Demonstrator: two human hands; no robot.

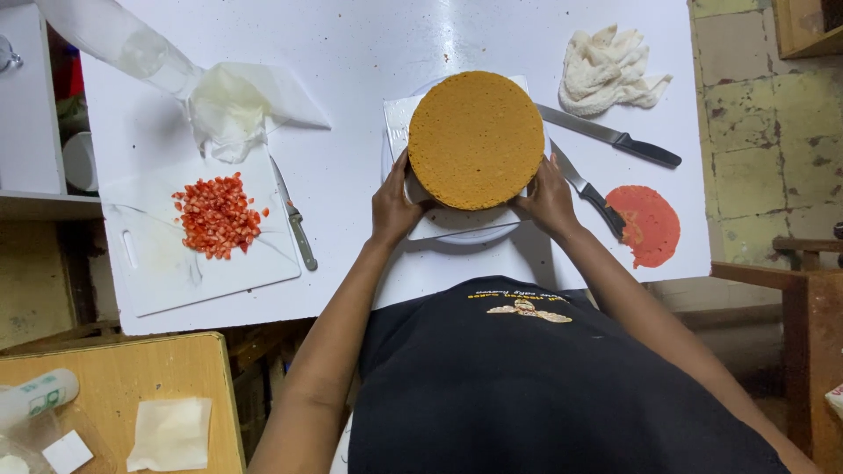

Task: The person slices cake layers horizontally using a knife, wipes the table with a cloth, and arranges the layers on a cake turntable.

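At the far left a white cutting board [158, 254] lies on the white table [351, 53], carrying a heap of diced red strawberry pieces [216, 217]. Above it sits a piping bag [132, 48] with crumpled clear wrap [230, 110] at its end. A small paring knife [294, 215] rests just beside the board's right edge, blade pointing up the table.

Toward the middle, the left hand [393, 206] cups the left rim of a round golden sponge cake layer [475, 139], fingers curled against its edge and thumb on the side. The cake sits on a white turntable [465, 230] with a square board [397, 114] under it, near the table's front edge and straight ahead of the person. The right hand [549, 197] holds the opposite rim the same way, fingers partly bent and touching the cake's side.

Right of that hand lie two black-handled knives: a shorter one [590, 190] and a long one [615, 136] above it. A crumpled white cloth [610, 70] sits near the table's back right, and a flat pink-red disc [648, 224] lies at the right edge
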